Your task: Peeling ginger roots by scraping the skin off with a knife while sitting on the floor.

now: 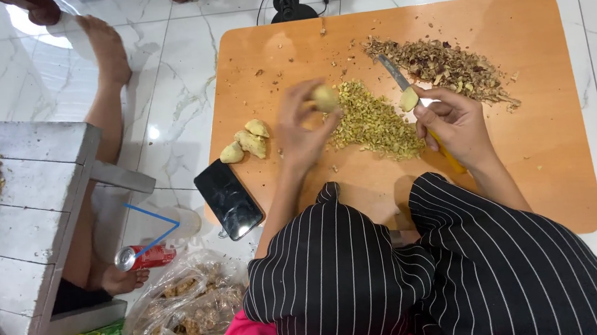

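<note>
The left hand has its grip pinched on a pale, peeled knob of ginger, held just above the orange wooden board that serves as the desk here, near its centre. The right hand is wrapped tight around a yellow-handled knife with a thin steel blade; the blade points toward eleven o'clock and a small slice of ginger sits against the thumb.

Risk, as I judge it: the ginger is small, rounded and probably slick, so it could slip from the fingertips, and the blade tip lies close to the left fingers, so a quick inward stroke could nick them. The black phone hangs over the board's edge at eight o'clock and could be knocked onto the marble floor.

Both wrists are lifted off the board, forearms converging from six o'clock over knees in black pinstriped cloth. The left palm faces down with fingers curled; the right knuckles face up.

A heap of finely chopped ginger lies between the hands, brown peelings at one o'clock, and three peeled pieces at nine o'clock.
</note>
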